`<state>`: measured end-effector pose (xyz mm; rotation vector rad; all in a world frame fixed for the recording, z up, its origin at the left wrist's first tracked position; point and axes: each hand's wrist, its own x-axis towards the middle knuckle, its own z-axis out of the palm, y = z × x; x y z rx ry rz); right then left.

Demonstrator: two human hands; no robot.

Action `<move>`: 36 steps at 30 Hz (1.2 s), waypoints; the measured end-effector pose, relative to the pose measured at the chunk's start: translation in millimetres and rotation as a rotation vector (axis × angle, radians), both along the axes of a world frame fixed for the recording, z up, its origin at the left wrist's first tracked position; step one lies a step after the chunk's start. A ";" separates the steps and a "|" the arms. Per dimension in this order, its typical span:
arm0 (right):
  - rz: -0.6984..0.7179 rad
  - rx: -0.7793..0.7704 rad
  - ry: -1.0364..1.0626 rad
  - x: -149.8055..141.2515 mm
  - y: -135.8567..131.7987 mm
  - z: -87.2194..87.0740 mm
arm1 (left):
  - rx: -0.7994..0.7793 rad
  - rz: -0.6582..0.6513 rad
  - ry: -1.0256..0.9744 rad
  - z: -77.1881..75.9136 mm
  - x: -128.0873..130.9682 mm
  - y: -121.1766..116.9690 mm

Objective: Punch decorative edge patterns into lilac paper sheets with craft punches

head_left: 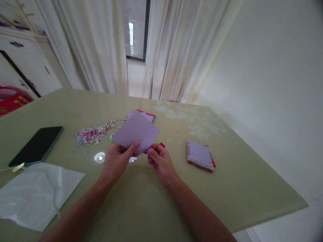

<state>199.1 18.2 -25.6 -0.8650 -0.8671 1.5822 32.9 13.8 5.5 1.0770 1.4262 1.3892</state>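
A square sheet of lilac paper [138,131] is held up over the table, one corner towards me. My left hand [120,156] is closed on its lower left edge, thumb on top. At the lower right edge of the sheet, my right hand [160,160] pinches a small hole punch [148,151], mostly hidden by the fingers, with purple and red showing. Behind the sheet lie more coloured papers [152,117], partly covered. A pile of punched paper dots [92,134] is spread to the left. To the right rests a stack of papers [200,155] with holes along the edges.
On the left of the green-covered table [156,208] lie a dark phone [37,144] and a white pouch [37,195] with a cord. Stray dots are scattered near my hands. Curtains [96,43] and a window stand beyond the far edge, with a wall at right.
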 end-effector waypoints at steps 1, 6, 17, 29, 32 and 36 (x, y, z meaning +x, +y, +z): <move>-0.004 0.016 -0.010 0.1 0.5 -0.6 | 0.001 0.007 0.000 -0.3 -0.1 0.0; -0.008 0.081 -0.044 -0.2 1.8 -2.8 | 0.000 -0.007 -0.015 -2.9 0.5 1.0; -0.014 0.054 -0.088 4.5 1.9 2.4 | 0.013 0.029 -0.001 -2.5 0.2 1.7; 0.020 0.068 -0.082 1.7 0.6 -2.1 | 0.023 -0.020 0.049 -6.5 1.4 1.5; 0.035 0.065 -0.131 2.2 0.9 -2.8 | 0.049 -0.081 0.055 -6.6 2.1 2.1; 0.080 -0.013 -0.126 1.2 -0.1 -3.3 | 0.057 -0.105 0.074 -6.8 5.7 3.3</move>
